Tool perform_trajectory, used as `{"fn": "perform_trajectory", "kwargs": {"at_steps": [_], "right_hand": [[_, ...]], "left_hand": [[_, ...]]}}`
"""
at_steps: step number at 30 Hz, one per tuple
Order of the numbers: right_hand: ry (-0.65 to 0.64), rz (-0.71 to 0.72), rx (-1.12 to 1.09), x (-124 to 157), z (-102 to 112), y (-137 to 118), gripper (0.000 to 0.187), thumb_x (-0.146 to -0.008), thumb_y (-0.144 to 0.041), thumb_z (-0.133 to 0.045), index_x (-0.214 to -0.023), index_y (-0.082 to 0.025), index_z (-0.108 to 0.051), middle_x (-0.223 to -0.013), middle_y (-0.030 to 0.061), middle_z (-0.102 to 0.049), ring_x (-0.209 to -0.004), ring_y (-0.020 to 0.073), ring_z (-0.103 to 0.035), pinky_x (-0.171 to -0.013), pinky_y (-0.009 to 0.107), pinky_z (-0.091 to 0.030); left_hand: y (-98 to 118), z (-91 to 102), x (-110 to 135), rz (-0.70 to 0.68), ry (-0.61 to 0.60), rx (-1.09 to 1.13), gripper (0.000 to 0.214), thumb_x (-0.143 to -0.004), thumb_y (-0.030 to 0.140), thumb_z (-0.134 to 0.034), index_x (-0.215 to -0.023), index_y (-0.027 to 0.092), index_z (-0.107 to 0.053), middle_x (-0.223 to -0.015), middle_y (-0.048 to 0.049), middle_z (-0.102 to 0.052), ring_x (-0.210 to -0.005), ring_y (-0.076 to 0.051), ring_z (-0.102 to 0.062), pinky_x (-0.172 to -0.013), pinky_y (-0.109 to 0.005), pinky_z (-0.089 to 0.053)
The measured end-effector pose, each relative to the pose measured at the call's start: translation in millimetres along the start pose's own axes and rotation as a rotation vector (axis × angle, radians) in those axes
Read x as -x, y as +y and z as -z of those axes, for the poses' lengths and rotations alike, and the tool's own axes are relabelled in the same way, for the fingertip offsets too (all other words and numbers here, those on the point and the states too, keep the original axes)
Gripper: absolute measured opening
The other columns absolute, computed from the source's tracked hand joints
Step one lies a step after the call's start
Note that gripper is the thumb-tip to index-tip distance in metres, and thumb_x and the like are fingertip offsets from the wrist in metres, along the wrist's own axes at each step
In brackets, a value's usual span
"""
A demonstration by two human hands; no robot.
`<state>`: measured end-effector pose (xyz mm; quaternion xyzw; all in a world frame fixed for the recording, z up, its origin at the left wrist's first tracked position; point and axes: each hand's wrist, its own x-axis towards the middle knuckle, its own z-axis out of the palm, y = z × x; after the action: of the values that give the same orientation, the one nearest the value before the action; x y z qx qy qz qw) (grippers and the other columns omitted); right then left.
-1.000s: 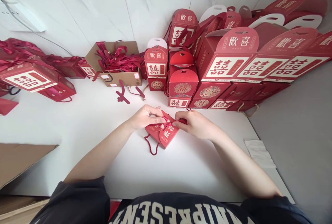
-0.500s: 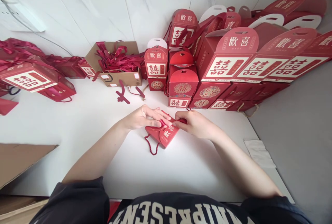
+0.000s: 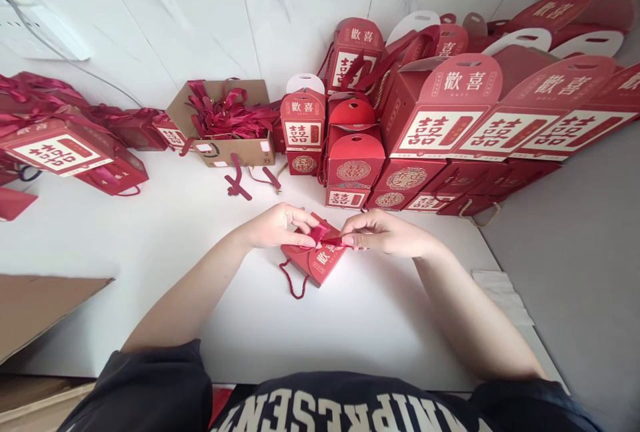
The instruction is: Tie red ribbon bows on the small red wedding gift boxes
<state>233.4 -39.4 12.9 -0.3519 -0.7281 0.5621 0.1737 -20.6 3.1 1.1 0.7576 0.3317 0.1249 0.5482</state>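
Note:
A small red gift box (image 3: 320, 268) with pale characters on its flap lies on the white table in front of me. A dark red twisted cord (image 3: 292, 285) hangs from its near left side onto the table. Across the top of the box runs a shiny red ribbon (image 3: 320, 232). My left hand (image 3: 284, 227) pinches the ribbon's loop between thumb and fingers at the left. On the right, my right hand (image 3: 377, 232) is closed on the other part of the ribbon, which stretches towards the middle of the box. My fingers partly hide the box's upper side.
Behind the box stands an open cardboard box (image 3: 235, 152) full of red ribbons, with loose ribbon pieces (image 3: 238, 182) before it. Stacked red gift boxes (image 3: 450, 99) fill the back right; finished-looking beribboned boxes (image 3: 60, 145) sit left. White tissue (image 3: 503, 295) lies at the right edge.
My left fingers have drawn up from lying over the box into a pinch on the ribbon loop. My right hand has loosened from a fist into a fingertip grip, and more ribbon shows.

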Motion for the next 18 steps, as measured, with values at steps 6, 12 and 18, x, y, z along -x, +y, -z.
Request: {"fn": "perform_trajectory", "kwargs": {"at_steps": [6, 12, 18], "right_hand": [[0.010, 0.104, -0.213, -8, -11, 10, 0.028, -0.087, -0.038, -0.060, -0.105, -0.017, -0.068, -0.091, 0.0048, -0.064, -0.069, 0.0116, -0.052, -0.063, 0.026, -0.045], [0.038, 0.023, -0.111, 0, -1, 2, 0.019, -0.092, -0.026, -0.047, -0.086, -0.016, -0.062, -0.074, 0.0011, -0.060, -0.067, 0.0125, -0.054, -0.067, 0.027, -0.046], [0.115, -0.028, 0.104, 0, -4, -3, 0.034, -0.095, -0.039, -0.042, -0.071, -0.018, -0.053, -0.066, -0.0011, -0.053, -0.062, 0.0117, -0.048, -0.060, 0.025, -0.039]], "left_hand": [[5, 2.7, 3, 0.004, -0.067, 0.058, 0.034, -0.074, 0.025, -0.074, -0.106, 0.016, -0.071, -0.089, -0.0056, -0.074, -0.081, -0.016, -0.067, -0.080, -0.030, -0.053], [18, 28.8, 16, -0.092, -0.147, -0.015, 0.015, -0.080, 0.015, -0.062, -0.067, 0.014, -0.070, -0.109, -0.0098, -0.069, -0.103, -0.022, -0.062, -0.092, -0.035, -0.047], [33, 38.2, 33, 0.095, -0.193, -0.182, 0.026, -0.086, 0.030, -0.057, -0.069, 0.013, -0.067, -0.076, -0.0045, -0.063, -0.068, -0.014, -0.058, -0.065, -0.024, -0.046]]}}
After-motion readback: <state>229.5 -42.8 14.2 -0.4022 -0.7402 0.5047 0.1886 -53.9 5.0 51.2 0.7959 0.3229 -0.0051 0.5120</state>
